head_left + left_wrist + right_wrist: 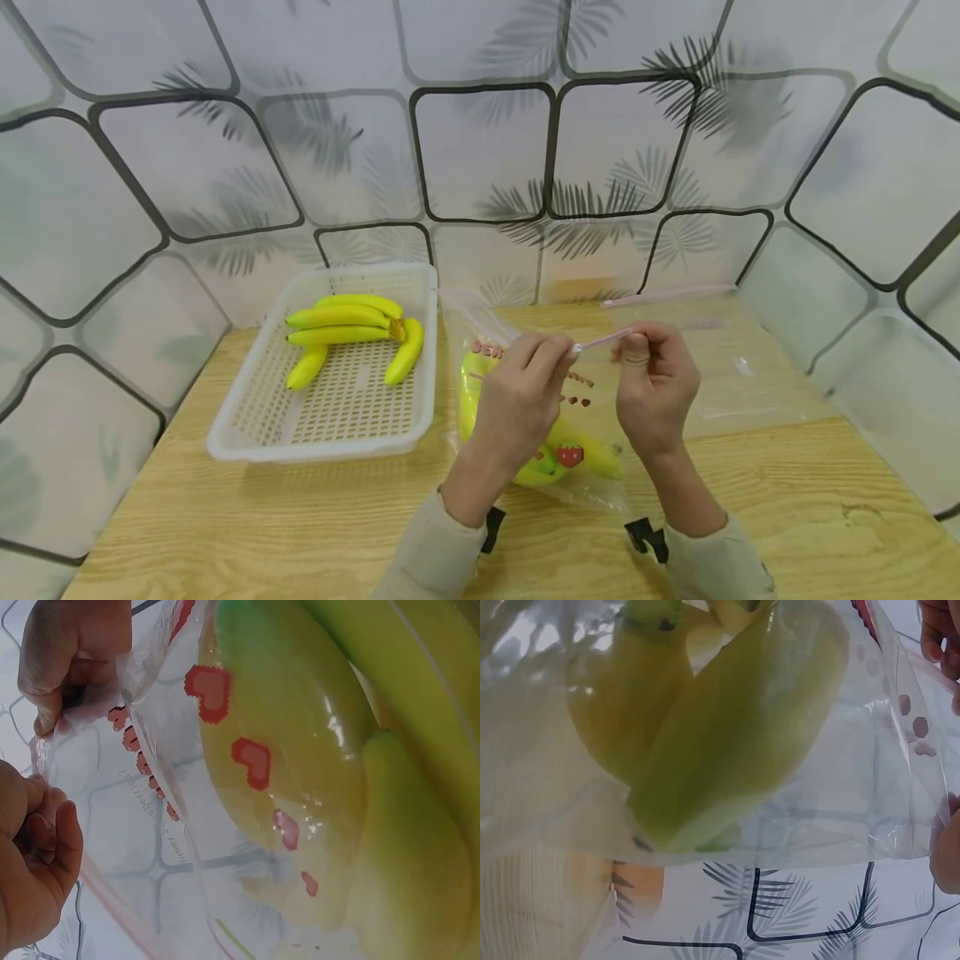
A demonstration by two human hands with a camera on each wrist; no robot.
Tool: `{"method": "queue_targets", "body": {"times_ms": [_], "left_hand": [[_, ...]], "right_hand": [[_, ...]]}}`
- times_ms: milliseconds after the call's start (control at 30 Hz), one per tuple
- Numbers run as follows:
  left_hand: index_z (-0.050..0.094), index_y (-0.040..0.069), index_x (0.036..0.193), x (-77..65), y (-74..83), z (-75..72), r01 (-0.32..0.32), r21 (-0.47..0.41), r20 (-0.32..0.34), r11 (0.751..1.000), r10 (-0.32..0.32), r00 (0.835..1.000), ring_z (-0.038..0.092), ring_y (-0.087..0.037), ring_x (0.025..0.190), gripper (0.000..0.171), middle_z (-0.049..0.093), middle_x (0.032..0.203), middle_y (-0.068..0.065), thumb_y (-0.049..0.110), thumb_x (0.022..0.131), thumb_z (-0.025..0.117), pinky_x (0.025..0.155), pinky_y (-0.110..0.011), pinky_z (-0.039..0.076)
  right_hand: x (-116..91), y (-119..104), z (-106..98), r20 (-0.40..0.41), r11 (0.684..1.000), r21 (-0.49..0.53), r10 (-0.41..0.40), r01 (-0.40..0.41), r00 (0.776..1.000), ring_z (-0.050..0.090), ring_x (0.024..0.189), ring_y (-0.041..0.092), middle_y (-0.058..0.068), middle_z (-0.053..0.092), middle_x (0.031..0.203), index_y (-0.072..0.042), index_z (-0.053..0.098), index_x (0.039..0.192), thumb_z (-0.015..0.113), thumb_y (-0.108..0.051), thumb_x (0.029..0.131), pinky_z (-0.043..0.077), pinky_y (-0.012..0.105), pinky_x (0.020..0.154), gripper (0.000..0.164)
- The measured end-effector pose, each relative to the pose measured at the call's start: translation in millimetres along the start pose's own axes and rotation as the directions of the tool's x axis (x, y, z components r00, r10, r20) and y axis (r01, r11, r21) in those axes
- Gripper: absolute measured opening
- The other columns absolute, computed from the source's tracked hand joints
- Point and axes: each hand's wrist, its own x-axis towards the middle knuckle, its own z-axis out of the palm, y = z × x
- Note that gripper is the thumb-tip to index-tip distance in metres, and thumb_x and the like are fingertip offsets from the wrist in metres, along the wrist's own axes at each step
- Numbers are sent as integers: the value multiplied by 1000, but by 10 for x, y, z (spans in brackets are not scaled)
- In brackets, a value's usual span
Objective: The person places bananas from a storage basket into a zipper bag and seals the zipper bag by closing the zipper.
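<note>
A clear zip bag (611, 492) with printed red hearts and a strawberry holds several yellow bananas (588, 450), some with green ends. My left hand (521, 392) grips the bag's top edge close to the zip slider (577, 348). Beside it, my right hand (656, 387) pinches the end of the pinkish zip strip (603, 340) between thumb and finger. The strip is drawn straight between the two hands. In the left wrist view the bananas (300, 697) press against the film under the heart prints. Part of the bag is hidden behind my left hand.
To the left stands a white plastic basket (322, 450) with loose bananas and a small bunch (341, 325) in it. A second clear zip bag (757, 375) lies flat at the right. Patterned panels (487, 158) enclose the wooden table (300, 525) at the back and sides.
</note>
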Motion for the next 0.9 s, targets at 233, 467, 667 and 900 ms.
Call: {"method": "queue_targets", "body": {"times_ms": [233,467,667,900], "left_hand": [[70,2,107,-9,-3,-3,-22,-37,-11,999,21,1000,57,-14,71,20,61,86,-6,15,102,57,64,-18,49],[69,2,98,-1,1,-12,-30,-34,-21,999,29,999,55,-14,69,19,60,80,-4,17,101,58,63,-19,48],[67,3,93,-4,-20,-45,-21,-10,44,1000,21,999,55,-13,71,9,61,80,-3,10,96,64,65,-16,48],[67,3,92,1,-48,-73,-28,-4,76,1000,28,997,57,-13,74,5,62,82,-3,8,93,66,67,-14,49]], "right_hand": [[-65,68,41,22,993,-49,-108,109,994,42,63,8,10,48,72,20,50,91,52,-17,103,34,17,57,39],[-88,124,58,34,982,-57,-178,180,983,31,55,7,12,42,67,19,52,91,54,-31,101,27,20,52,51],[-85,128,57,39,969,-150,-193,196,981,32,51,5,19,48,68,15,55,87,54,-31,100,27,20,47,48],[-71,96,63,0,969,-177,-176,174,984,33,52,3,21,51,70,15,56,85,57,-33,98,27,18,47,50]]}}
